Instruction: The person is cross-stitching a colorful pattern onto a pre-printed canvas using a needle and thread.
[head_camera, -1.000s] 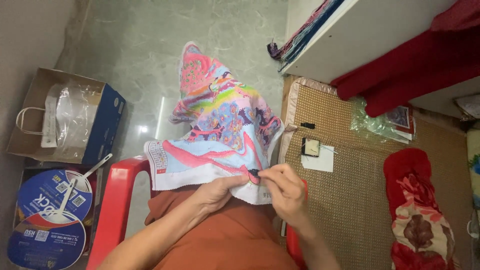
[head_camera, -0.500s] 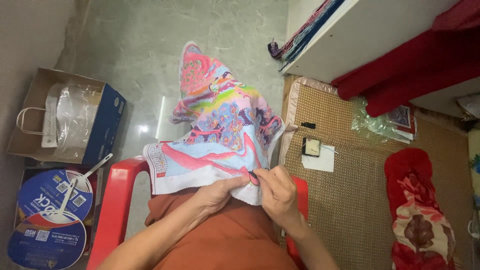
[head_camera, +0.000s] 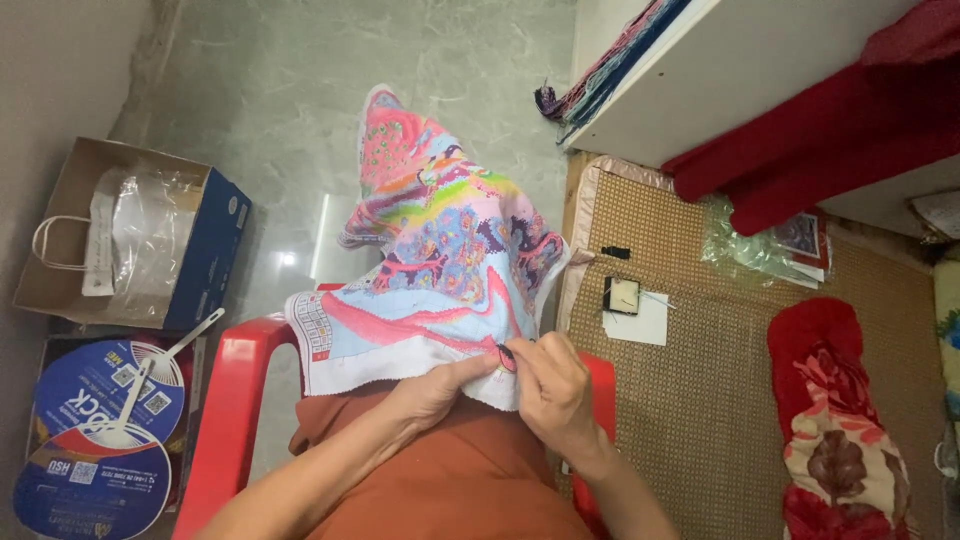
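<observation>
The floor (head_camera: 330, 90) is shiny grey-green stone, with a bright spot of light on it. A woven brown mat (head_camera: 720, 400) lies at the right. A red plastic chair (head_camera: 235, 400) stands low in the middle. A white shelf (head_camera: 740, 60) is at the top right, with a red cloth (head_camera: 820, 150) under it.

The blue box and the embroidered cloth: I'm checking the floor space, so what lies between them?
In the head view, only bare greenish floor separates the blue box from the embroidered cloth.

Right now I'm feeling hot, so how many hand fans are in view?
2, both round and blue with white handles, at the lower left by the red chair: upper fan, lower fan overlapping it. More may be hidden.
</observation>
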